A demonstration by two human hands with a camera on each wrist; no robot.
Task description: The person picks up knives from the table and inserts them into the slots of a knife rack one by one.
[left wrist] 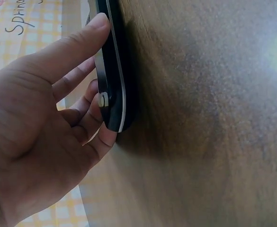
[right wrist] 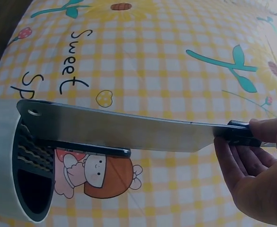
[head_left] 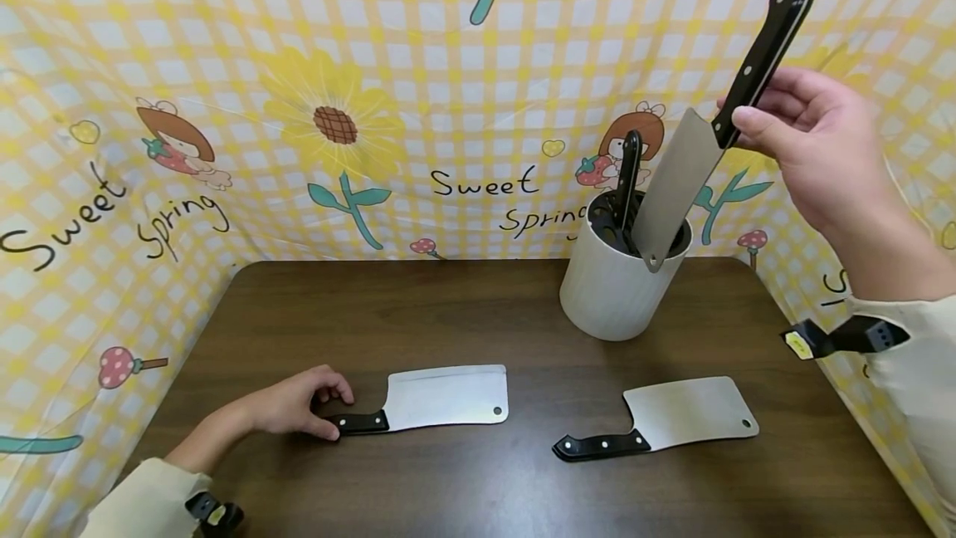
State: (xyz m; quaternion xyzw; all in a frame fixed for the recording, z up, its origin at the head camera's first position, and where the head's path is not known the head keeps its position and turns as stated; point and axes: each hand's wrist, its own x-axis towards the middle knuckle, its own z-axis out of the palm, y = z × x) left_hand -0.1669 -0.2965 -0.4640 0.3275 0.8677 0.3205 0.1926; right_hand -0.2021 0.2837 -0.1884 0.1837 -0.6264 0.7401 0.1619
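My right hand (head_left: 829, 135) grips the black handle of a cleaver (head_left: 675, 189), thumb on one side and fingers on the other. Its blade slants down, and the holed end overlaps the opening of a white round knife block (head_left: 616, 297) in the head view. From the right wrist, that blade end (right wrist: 58, 120) shows right at the block's rim. A black-handled tool (head_left: 629, 173) stands in the block. Lower left, my left hand (head_left: 295, 405) pinches the handle end of a second cleaver (head_left: 448, 397), which lies flat on the table, blade pointing right.
A third cleaver (head_left: 690, 412) lies on the brown wooden table (head_left: 418, 305) at front right, handle to the left. Behind and beside the table hangs a yellow checked cloth (head_left: 463, 106) printed with flowers and figures. Wavy slots (right wrist: 34, 158) show inside the block.
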